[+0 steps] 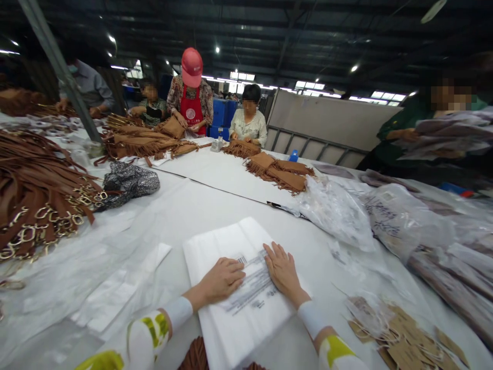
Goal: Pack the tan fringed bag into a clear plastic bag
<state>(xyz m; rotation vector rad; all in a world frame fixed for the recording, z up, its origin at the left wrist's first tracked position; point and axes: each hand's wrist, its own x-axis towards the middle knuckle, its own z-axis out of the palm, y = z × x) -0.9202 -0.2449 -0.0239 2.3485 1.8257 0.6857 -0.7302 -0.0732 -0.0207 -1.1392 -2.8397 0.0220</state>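
A: What is nearest?

B: At the near edge, brown fringe (196, 354) pokes out beside and below a flat white packet (250, 318). The packet lies on the white desk (215, 200), near the middle, printed with dark text and a barcode.

A: And the hands?

B: Both rest on it, palms down. The left hand (225, 280) has its fingers together, slightly bent; the right hand (283, 270) spreads its fingers flat. Neither appears to grip anything.

A: Which step is this?

B: It looks like pressing or smoothing the packet. I'd judge that the next move calls for light, even pressure, and a hold on both sides if it is lifted, since the wrapping looks soft and slippery.

A: What lies around it?

B: Near right, brown paper tags (412, 341) with white strings; near left, thin white sheets (123, 288). Beyond them, clear plastic bags (335, 210) on the right and heaped brown straps (42, 195) with gold-coloured clasps on the left.

A: And far off?

B: Brown fringed pieces (277, 169) on the desk, then a co-worker in a red cap (191, 67), head bent, handling similar brown items.
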